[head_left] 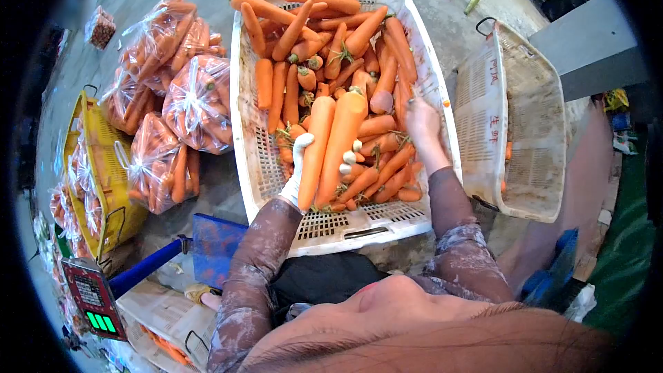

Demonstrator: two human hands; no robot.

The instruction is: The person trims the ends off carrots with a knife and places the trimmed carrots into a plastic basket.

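Observation:
A white plastic crate [440,107] full of loose carrots stands in front of me. My left hand [302,166], in a white glove, is wrapped round two large carrots [330,148] held side by side above the others. White fingertips show at their right edge. My right hand [422,124] is bare and curled at the crate's right side, over the carrots. Something small and thin shows at its fingertips, too small to make out.
Tied clear bags of carrots [199,105] lie left of the crate, beside a yellow crate [92,166]. A scale display [95,297] and blue plate [215,249] are lower left. Another white crate [532,131] stands right, near a grey post [587,45].

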